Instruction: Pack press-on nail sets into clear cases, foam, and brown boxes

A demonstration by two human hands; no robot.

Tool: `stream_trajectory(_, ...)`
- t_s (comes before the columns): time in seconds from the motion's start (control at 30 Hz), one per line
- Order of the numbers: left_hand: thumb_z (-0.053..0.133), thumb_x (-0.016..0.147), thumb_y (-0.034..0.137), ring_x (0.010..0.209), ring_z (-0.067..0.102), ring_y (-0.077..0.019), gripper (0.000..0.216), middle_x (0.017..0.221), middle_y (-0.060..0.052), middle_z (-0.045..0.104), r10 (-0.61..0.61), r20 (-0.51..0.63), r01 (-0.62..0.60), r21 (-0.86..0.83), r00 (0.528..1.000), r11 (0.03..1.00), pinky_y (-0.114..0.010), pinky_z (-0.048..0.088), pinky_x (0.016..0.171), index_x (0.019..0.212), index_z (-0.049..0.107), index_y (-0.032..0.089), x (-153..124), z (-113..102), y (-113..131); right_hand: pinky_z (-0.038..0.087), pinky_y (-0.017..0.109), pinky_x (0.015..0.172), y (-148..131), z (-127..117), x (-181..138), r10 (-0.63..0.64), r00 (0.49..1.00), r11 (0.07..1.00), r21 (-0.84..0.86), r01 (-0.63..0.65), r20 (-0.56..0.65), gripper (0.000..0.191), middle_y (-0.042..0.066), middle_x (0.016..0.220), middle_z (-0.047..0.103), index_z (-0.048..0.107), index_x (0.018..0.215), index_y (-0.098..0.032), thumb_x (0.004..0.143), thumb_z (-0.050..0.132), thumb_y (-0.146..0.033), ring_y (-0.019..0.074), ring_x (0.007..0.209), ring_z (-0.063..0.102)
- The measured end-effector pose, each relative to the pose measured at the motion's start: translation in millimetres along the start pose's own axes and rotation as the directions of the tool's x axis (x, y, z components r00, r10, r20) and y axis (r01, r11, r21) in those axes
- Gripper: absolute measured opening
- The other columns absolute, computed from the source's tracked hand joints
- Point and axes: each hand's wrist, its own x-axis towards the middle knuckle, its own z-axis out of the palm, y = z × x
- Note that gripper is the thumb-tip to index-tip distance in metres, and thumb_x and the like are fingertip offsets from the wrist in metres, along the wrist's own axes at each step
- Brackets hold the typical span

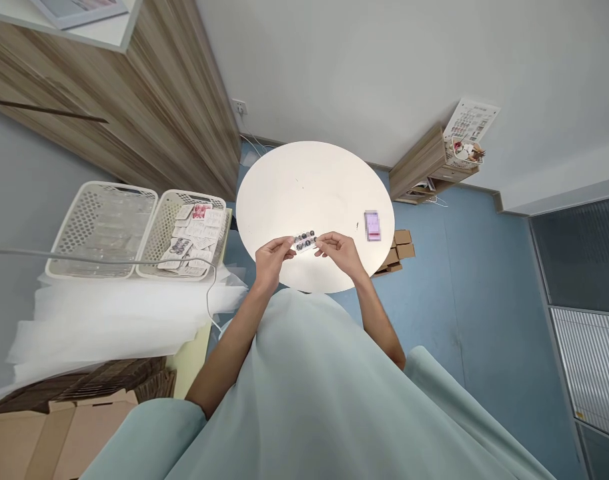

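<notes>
White, dark-dotted, the small card (305, 242) looks light and bendable; our left hand (273, 259) and right hand (340, 251) pinch its ends, likely safest.

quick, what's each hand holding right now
Left hand: closed, pinching the left end of a small card.
Right hand: closed, pinching the right end of the same card.

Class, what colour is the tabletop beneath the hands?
White; the tabletop shows in the head view.
</notes>
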Motion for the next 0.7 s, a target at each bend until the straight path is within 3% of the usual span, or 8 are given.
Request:
stream_trajectory(0.13, 0.097, 0.073, 0.048, 0.067, 0.065, -0.0149, 0.050, 0.078, -0.001, 0.071, 0.057, 0.054, -0.055, -0.048, 0.997, 0.997, -0.030, 0.056, 0.070, 0.111, 0.079, 0.020, 1, 4, 7, 0.060, 0.034, 0.077, 12, 0, -10, 0.014, 1.000, 1.000, 0.026, -0.013, -0.025, 0.043, 0.002, 0.085, 0.077, 0.072, 0.093, -0.023, 0.081, 0.088, -0.062, 0.0199, 0.079, 0.077)
stream_trajectory(0.27, 0.096, 0.073, 0.046, 0.069, 0.065, -0.0152, 0.048, 0.080, -0.003, 0.071, 0.037, 0.077, -0.035, -0.021, 0.996, 0.999, -0.031, 0.054, 0.071, 0.109, 0.080, 0.018, 1, 9, 9, 0.062, 0.035, 0.081, 22, 1, -14, 0.033, 0.996, 0.998, 0.058, -0.028, -0.086, 0.047, 0.001, 0.087, 0.076, 0.068, 0.093, -0.024, 0.080, 0.087, -0.065, 0.0199, 0.082, 0.078)
stream_trajectory(0.4, 0.097, 0.075, 0.049, 0.084, 0.071, -0.0185, 0.053, 0.088, -0.004, 0.073, 0.003, 0.150, 0.012, -0.098, 0.989, 0.995, -0.031, 0.057, 0.080, 0.115, 0.080, 0.020, 2, 9, 5, 0.061, 0.035, 0.082, 20, -1, -15, 0.034, 0.997, 0.993, 0.113, -0.026, -0.063, 0.052, 0.001, 0.084, 0.076, 0.067, 0.093, -0.024, 0.076, 0.090, -0.068, 0.0212, 0.083, 0.079)
stream_trajectory(0.47, 0.096, 0.078, 0.053, 0.102, 0.073, -0.0228, 0.059, 0.101, -0.006, 0.077, -0.035, 0.270, 0.084, -0.173, 0.962, 0.981, -0.033, 0.058, 0.089, 0.125, 0.078, 0.022, 2, 9, 5, 0.060, 0.035, 0.081, 17, -3, -16, 0.031, 0.999, 0.989, 0.147, -0.028, -0.015, 0.054, 0.000, 0.082, 0.075, 0.066, 0.092, -0.025, 0.074, 0.091, -0.069, 0.0214, 0.082, 0.078)
stream_trajectory(0.57, 0.092, 0.082, 0.061, 0.126, 0.070, -0.0306, 0.069, 0.128, -0.013, 0.077, -0.069, 0.497, 0.221, -0.254, 0.865, 0.941, -0.040, 0.057, 0.101, 0.136, 0.074, 0.021, -4, 12, 5, 0.060, 0.035, 0.080, 16, -4, -18, 0.037, 0.998, 0.983, 0.178, -0.047, 0.060, 0.053, 0.000, 0.081, 0.076, 0.065, 0.091, -0.025, 0.074, 0.093, -0.067, 0.0203, 0.080, 0.077)
stream_trajectory(0.63, 0.090, 0.083, 0.064, 0.135, 0.066, -0.0344, 0.072, 0.139, -0.017, 0.074, -0.052, 0.566, 0.258, -0.291, 0.823, 0.921, -0.043, 0.056, 0.104, 0.138, 0.073, 0.020, -8, 14, 6, 0.059, 0.034, 0.079, 18, -4, -19, 0.043, 0.995, 0.981, 0.185, -0.060, 0.095, 0.053, 0.000, 0.080, 0.076, 0.063, 0.089, -0.025, 0.075, 0.093, -0.067, 0.0195, 0.078, 0.077)
stream_trajectory(0.7, 0.090, 0.085, 0.062, 0.139, 0.065, -0.0356, 0.070, 0.144, -0.017, 0.073, -0.033, 0.562, 0.247, -0.310, 0.826, 0.918, -0.045, 0.056, 0.107, 0.138, 0.073, 0.020, -11, 16, 6, 0.059, 0.033, 0.078, 21, -3, -19, 0.051, 0.994, 0.983, 0.173, -0.067, 0.097, 0.053, 0.000, 0.081, 0.075, 0.062, 0.089, -0.025, 0.076, 0.091, -0.068, 0.0192, 0.078, 0.077)
